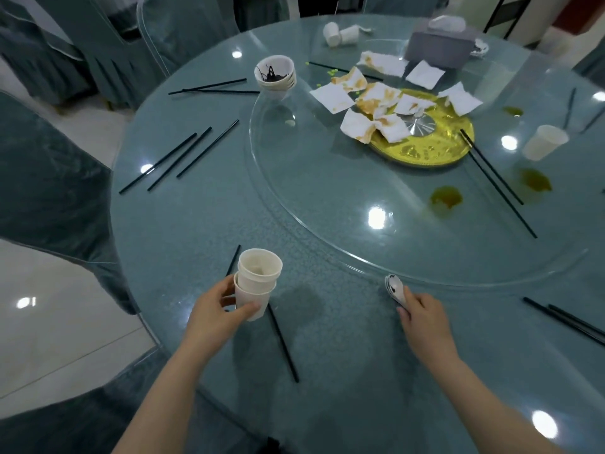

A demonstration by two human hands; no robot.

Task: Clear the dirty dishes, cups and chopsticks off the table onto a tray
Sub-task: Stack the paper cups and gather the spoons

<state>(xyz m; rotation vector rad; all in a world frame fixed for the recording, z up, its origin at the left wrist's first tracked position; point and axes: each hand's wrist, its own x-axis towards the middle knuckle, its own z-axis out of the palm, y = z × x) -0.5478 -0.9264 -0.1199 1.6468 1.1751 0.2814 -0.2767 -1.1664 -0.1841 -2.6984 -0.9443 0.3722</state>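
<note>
I am gripping two nested cups [257, 283] in my left hand [217, 314], pinching stacked spoons [395, 289] in my right hand [422, 317] — risk: loose nesting, top cup tipping out.

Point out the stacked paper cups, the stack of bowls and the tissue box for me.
stacked paper cups [257, 283]: head view, side wall of the upper cup.
stack of bowls [278, 84]: head view, outer wall.
tissue box [437, 47]: head view, near side face.
</note>
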